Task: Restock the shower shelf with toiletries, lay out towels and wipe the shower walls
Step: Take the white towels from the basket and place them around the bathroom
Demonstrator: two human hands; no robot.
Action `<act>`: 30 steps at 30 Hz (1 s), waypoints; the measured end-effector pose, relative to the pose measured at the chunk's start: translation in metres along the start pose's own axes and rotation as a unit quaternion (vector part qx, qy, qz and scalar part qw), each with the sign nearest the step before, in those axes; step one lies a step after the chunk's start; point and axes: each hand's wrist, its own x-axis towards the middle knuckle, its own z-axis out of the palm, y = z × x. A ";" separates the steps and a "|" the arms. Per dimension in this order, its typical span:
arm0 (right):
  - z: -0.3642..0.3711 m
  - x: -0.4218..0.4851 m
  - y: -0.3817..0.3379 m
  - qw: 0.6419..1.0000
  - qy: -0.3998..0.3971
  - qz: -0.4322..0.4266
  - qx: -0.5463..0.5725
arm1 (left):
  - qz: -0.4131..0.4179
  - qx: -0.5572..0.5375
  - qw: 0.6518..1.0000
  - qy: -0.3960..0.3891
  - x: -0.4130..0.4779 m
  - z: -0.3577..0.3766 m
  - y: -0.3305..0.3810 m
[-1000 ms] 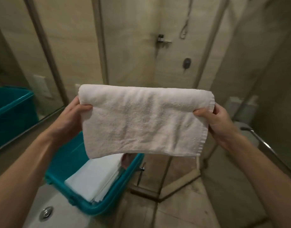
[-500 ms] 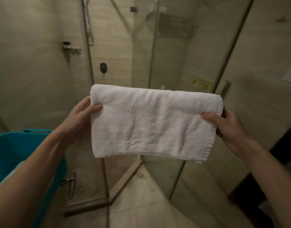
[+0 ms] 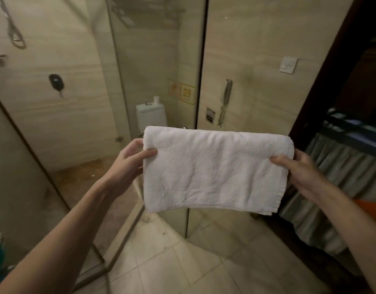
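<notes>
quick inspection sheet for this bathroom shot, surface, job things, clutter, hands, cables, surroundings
surface: tiled floor, pale, smudged.
job's things: white towel, folded, held up in the air by both ends.
clutter: nothing seen.
hands: left hand and right hand each grip a top corner, thumbs in front.
cables: shower hose loops on the wall.
surroundings: glass shower panel, toilet, wall switch, door handle.

Towel [image 3: 214,172] held up in middle, left hand [image 3: 127,164] pinching its left edge, right hand [image 3: 299,172] pinching its right edge. Toilet tank [image 3: 151,115] behind towel, beyond glass panel [image 3: 144,60]. Shower hose [image 3: 13,28] on wall far left. Door handle [image 3: 226,98] above towel, wall switch [image 3: 288,64] to its upper right. Floor tiles [image 3: 182,262] below towel.
</notes>
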 end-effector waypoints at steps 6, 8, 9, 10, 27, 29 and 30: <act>-0.054 0.045 0.013 0.997 0.076 0.007 -0.025 | -0.011 0.032 0.996 -0.078 0.085 0.063 -0.021; -0.072 0.064 0.013 0.995 0.097 0.016 -0.032 | -0.010 0.035 0.993 -0.108 0.118 0.080 -0.026; -0.080 0.073 0.012 0.994 0.107 0.017 -0.033 | -0.009 0.035 0.992 -0.123 0.134 0.088 -0.028; -0.087 0.080 0.012 0.992 0.122 0.017 -0.032 | -0.007 0.033 0.990 -0.139 0.149 0.096 -0.028; -0.180 0.275 0.036 0.991 0.129 -0.012 0.008 | -0.097 -0.010 0.987 -0.124 0.388 0.245 -0.071; -0.191 0.323 0.044 0.995 0.095 -0.016 -0.013 | -0.095 -0.012 0.990 -0.104 0.418 0.258 -0.079; -0.195 0.348 0.046 0.997 0.080 -0.017 -0.010 | -0.094 -0.012 0.992 -0.089 0.433 0.264 -0.082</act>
